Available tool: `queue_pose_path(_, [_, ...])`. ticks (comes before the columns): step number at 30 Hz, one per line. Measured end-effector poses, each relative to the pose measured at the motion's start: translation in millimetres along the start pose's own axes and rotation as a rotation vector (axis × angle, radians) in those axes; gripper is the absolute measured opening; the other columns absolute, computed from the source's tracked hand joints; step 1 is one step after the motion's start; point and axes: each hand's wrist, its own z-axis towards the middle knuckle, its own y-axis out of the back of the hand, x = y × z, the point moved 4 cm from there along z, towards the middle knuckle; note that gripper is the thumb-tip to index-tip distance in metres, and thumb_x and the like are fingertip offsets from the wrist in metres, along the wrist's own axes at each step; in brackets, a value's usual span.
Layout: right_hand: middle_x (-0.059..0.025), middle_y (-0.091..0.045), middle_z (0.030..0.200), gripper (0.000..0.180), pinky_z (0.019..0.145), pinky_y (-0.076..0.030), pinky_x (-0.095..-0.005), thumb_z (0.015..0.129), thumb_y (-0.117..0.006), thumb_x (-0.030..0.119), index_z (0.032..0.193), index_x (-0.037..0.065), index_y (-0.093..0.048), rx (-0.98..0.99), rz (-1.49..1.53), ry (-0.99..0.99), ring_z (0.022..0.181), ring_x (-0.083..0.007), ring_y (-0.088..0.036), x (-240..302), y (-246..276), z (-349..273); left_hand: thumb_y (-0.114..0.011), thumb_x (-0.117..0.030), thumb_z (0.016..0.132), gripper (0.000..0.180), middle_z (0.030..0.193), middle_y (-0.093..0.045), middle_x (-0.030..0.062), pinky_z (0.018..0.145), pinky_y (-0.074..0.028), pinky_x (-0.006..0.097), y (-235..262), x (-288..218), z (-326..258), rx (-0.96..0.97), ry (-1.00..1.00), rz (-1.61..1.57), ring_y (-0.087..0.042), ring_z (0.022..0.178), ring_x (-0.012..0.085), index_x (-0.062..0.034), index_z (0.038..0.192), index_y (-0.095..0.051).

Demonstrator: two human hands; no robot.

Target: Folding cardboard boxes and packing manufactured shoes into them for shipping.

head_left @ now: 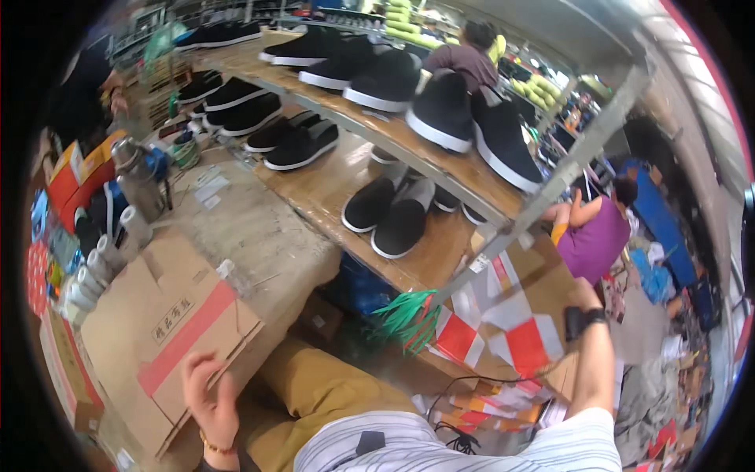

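My left hand (211, 400) is over the lower right edge of a brown cardboard carton (118, 326) with a red stripe. Its fingers are loosely bent and apart, with nothing between them. Out to the right, my right hand (583, 294) reaches beside cardboard boxes with red and white patches (543, 275). A black watch (587, 317) circles that wrist. The right fingers are too small and unclear to show whether they grip a box. A bunch of green strips (409, 316) hangs at the rack's corner, between my hands.
Black slip-on shoes (404, 216) with white soles line a two-level wooden rack (330, 189) with a metal post (566, 169). White rolls (135, 226) and a steel flask (135, 177) stand on the left table (259, 228). Another person in purple (594, 236) sits at right.
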Motion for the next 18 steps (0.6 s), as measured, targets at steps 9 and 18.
queue_pose_path(9, [0.0001,-0.062,0.060,0.021,0.054,-0.047,-0.0279,0.063,-0.085,0.007,0.074,0.001,-0.069,0.468,0.236,0.165,0.056,-0.0042,-0.052,171.6,334.0,-85.4,-0.083,-0.043,0.067,0.092,0.138,-0.044,0.0223,0.106,-0.035,0.045,-162.6,-19.9,-27.1,0.653,-0.227,-0.152,-0.042,0.127,0.0377,0.0023,0.135,-0.042])
queue_pose_path(18, [-0.0193,-0.063,0.117,0.063,0.091,-0.044,-0.0417,0.051,-0.080,0.004,0.113,0.005,-0.065,-0.299,0.344,0.893,0.115,-0.0351,-0.055,382.6,389.9,-69.3,-0.077,0.003,0.074,0.028,0.091,-0.068,0.0016,0.072,-0.052,0.027,-24.0,11.7,-30.6,-0.176,0.109,-0.589,-0.059,0.083,0.0065,-0.0018,0.096,-0.061])
